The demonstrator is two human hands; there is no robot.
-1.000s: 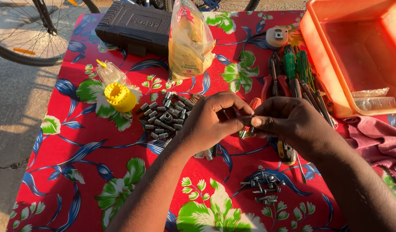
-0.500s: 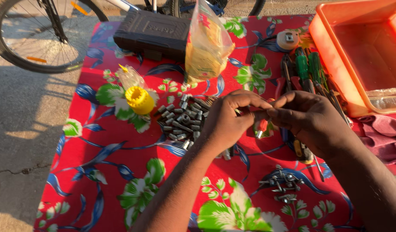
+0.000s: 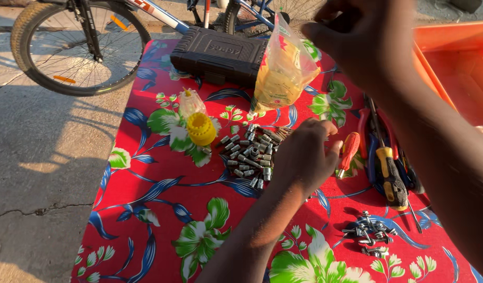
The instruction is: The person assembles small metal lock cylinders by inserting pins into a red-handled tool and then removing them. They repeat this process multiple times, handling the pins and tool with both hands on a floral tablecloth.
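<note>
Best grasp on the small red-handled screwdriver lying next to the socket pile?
Probably take the red-handled screwdriver by its ribbed handle, from above, fingers across the width. It lies flat on the floral cloth, tip toward the camera. Its right side is free; the left hand sits close on the other.

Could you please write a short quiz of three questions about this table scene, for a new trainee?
1. True or false: the left hand is low over the cloth beside the pile of small metal sockets.
2. Where is the right hand?
A. flat on the cloth
B. raised close to the camera
C. inside the orange crate
3. Fill in: the small clear bottle lying on the cloth has a ____ cap.

Key
1. True.
2. B. It is lifted high, in front of the black tool case and the plastic bag; whether it holds something cannot be told.
3. Yellow.
</note>
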